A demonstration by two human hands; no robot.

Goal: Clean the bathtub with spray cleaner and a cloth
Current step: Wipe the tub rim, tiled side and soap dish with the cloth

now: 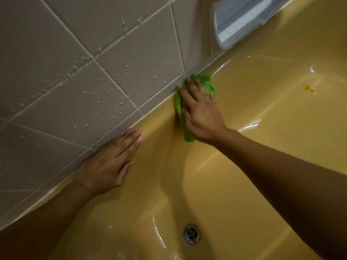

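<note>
Head view. The right hand point(201, 113) lies flat on the green cloth point(206, 83), its grip apart: fingers straight and spread, pressing rather than clasping, fingertips reaching the seam where the bathtub point(155, 115) rim meets the tiled wall point(75, 72). The cloth lies directly beneath this palm, its long axis running from the wall seam across the rim and down onto the tub's inner slope, roughly in line with the forearm and crosswise to the rim. The rim itself runs diagonally from lower left to upper right, so a wipe would probably travel sideways to the cloth's length. The left hand point(109, 162), its grip likewise apart and holding nothing, rests flat on the rim well apart from the cloth, toward the lower left. Drain point(191, 234) below; white fitting point(240, 19) on the wall above. Droplets bead the tiles. No spray cleaner is in view; no brand, label or writing can be read
</note>
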